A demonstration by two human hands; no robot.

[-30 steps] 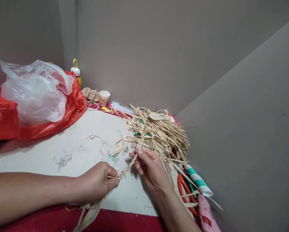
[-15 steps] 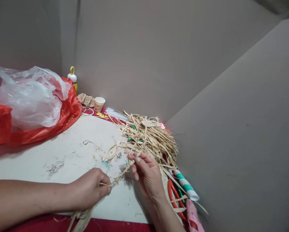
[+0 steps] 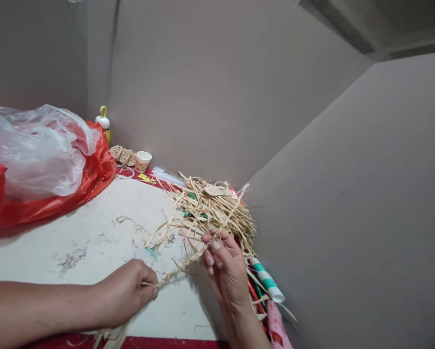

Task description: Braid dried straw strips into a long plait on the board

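Observation:
A thin straw braid runs taut on a slant between my two hands above the white board. My left hand is closed round its lower end, and loose straw strands hang below that fist. Between thumb and fingers, my right hand pinches the braid higher up. The braid's free end sticks out past those fingers, over a pile of dry straw lying just behind the right hand.
At the left sits a red plastic bag with a clear bag in it. Behind stand a yellow-white bottle, a woven straw piece and a paper cup. A green-striped roll lies at right by the wall.
My right hand has slid outward along the braid, so a longer stretch shows between the hands. The braid's free end now points up past the right hand. The view has shifted slightly.

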